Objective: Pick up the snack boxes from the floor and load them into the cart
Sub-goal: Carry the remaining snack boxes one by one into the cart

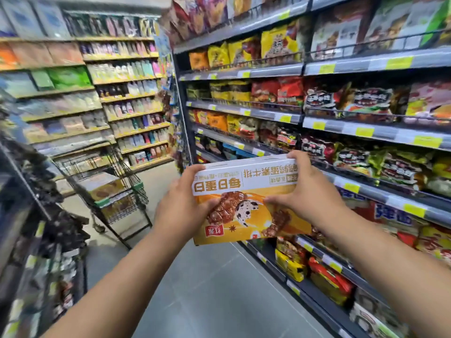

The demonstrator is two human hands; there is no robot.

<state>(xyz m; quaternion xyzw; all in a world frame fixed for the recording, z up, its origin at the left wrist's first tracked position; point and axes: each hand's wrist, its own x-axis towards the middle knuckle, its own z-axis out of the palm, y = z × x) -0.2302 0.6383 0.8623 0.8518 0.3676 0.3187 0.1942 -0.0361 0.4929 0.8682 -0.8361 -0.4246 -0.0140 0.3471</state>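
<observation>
A snack box [246,201] is held in the air, off the floor [214,289]. It is clasped at both ends: the left grip [180,203] is curled round its left edge and the right grip [310,189] round its right edge, thumbs on the printed face. This two-sided hold is judged to keep the wide, flat box level. The cart [109,186] stands ahead to the left, well apart, with another box [102,185] lying inside. Open aisle floor lies between, while the shelf edges [366,132] run near on the right.

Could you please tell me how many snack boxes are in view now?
2: one snack box held by left hand and right hand, another box in the cart; more may hide beneath.
</observation>
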